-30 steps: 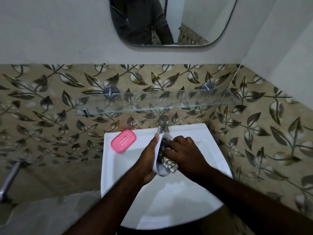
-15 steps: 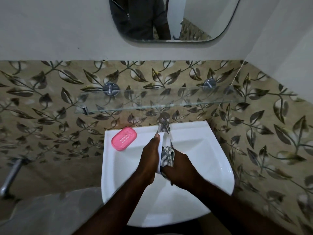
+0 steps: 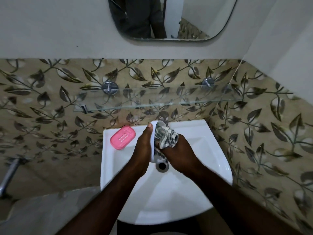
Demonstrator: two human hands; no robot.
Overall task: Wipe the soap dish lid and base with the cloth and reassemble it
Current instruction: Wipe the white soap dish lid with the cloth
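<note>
Looked down on one white basin (image 3: 169, 200), widest thing there, rounded front edge nearest, straight back edge tight against the leaf-patterned tiles. Found open room across the bowl's front half and along the right rim. Spotted one mirror (image 3: 186, 17) up on the plain wall and one glass shelf (image 3: 169, 99) below it, hung on two round metal brackets (image 3: 109, 87), front edge reaching out above the one tap (image 3: 163, 118).

Counted two bare forearms coming in from the bottom and meeting over the back of the bowl, just above the one drain (image 3: 162, 165). Counted two soap dish pieces, well apart.

Caught the left hand (image 3: 143, 150) upright, thumb stretched up along the white soap dish piece (image 3: 153, 133), fingers hidden behind it, gripping it stood on its long edge over the bowl. Caught the right hand (image 3: 181, 153) turned toward that piece, fingers curled round one bunched checked cloth (image 3: 166, 137) and pressing it into the open side. Could not tell lid from base.

Noted the pink soap dish piece (image 3: 123, 137), slots in its top, lying flat on the basin's back-left corner, close to the rim's edge, clear of both hands.
</note>
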